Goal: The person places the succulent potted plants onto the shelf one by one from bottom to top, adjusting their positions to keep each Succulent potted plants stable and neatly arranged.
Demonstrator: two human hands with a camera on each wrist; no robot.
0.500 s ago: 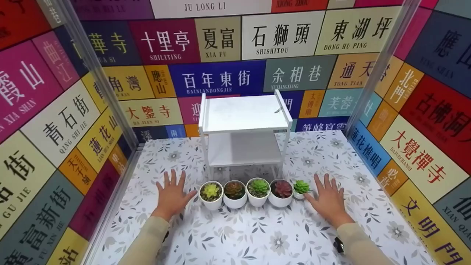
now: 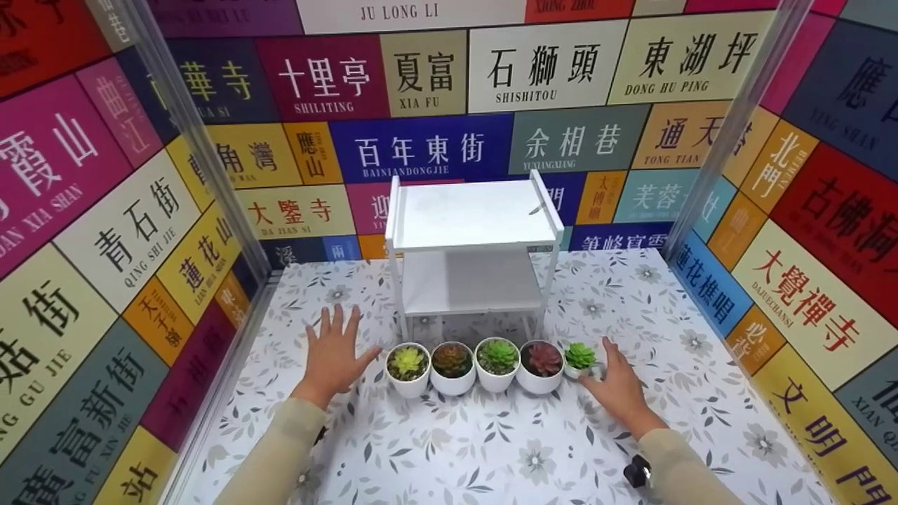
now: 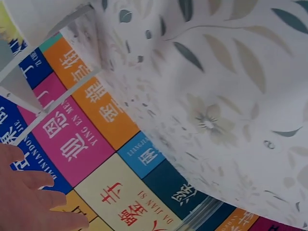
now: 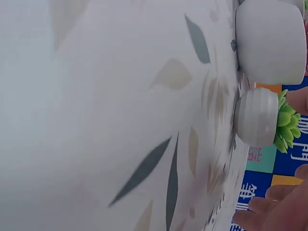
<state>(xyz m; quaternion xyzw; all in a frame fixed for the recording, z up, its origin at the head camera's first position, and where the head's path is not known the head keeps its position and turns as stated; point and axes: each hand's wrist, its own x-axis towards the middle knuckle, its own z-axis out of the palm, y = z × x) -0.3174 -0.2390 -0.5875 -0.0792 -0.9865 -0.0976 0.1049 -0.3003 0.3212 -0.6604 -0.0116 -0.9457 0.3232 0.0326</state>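
Several potted succulents in white pots stand in a row on the patterned tabletop. From the left come a yellow-green one (image 2: 407, 363), a brown one (image 2: 452, 361), a green one (image 2: 497, 356), a dark red one (image 2: 542, 359) and a smaller bright green one (image 2: 579, 356). My right hand (image 2: 621, 393) is at the smallest succulent, its thumb on one side and its fingers on the other; in the right wrist view the small pot (image 4: 257, 117) stands between them, contact unclear. My left hand (image 2: 332, 361), fingers spread, is left of the yellow-green succulent, holding nothing.
Behind the row stands a white two-tier shelf (image 2: 471, 214) with raised side rails. Panels with colourful lettered signs (image 2: 421, 147) enclose the table at the back and both sides. A floral cloth (image 2: 421, 449) covers the tabletop.
My right hand has turned and its fingers have drawn together beside the smallest succulent. The left hand stays spread, slightly farther forward. The view has shifted a little.
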